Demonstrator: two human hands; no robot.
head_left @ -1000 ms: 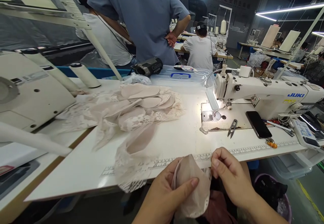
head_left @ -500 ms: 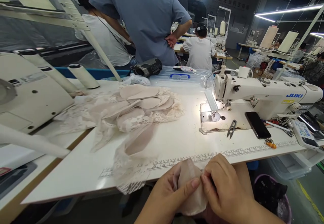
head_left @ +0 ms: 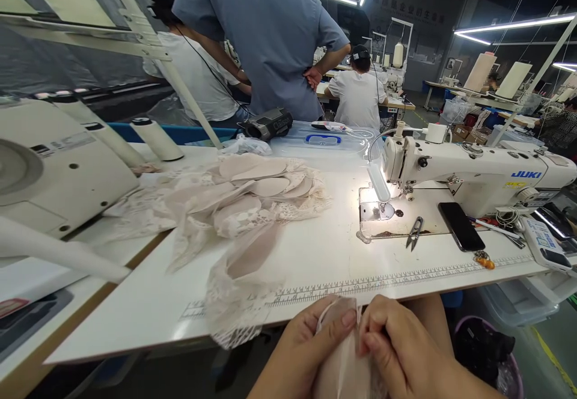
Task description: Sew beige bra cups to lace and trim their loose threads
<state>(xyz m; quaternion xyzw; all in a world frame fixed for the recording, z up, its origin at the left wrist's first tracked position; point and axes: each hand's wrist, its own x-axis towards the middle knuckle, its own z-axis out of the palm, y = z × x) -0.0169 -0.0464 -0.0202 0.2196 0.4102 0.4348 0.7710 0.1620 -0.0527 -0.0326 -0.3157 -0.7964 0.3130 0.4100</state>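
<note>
Below the table's front edge, a beige sheer fabric piece (head_left: 340, 363) is between my two hands. My left hand (head_left: 300, 348) grips its left side, with the thumb pressed flat on top. The fingers of my right hand (head_left: 401, 345) are pinched at the upper right edge of the same piece. Its lower end runs out of the picture. On the table to the left lies a heap of beige lace pieces (head_left: 252, 191) with smooth oval pads among them. One lace strip (head_left: 238, 291) trails from the heap over the front edge.
A white sewing machine (head_left: 491, 173) with its lamp lit stands at the right. Thread snips (head_left: 415, 232) and a black phone (head_left: 460, 226) lie before it. Cones of thread (head_left: 157, 139) stand at the left. A person in a blue-grey shirt (head_left: 274, 44) stands behind the table.
The fabric piece has turned and now looks flatter and longer, hanging lower between my hands. Both hands sit slightly lower in view. The whole view has shifted a little.
</note>
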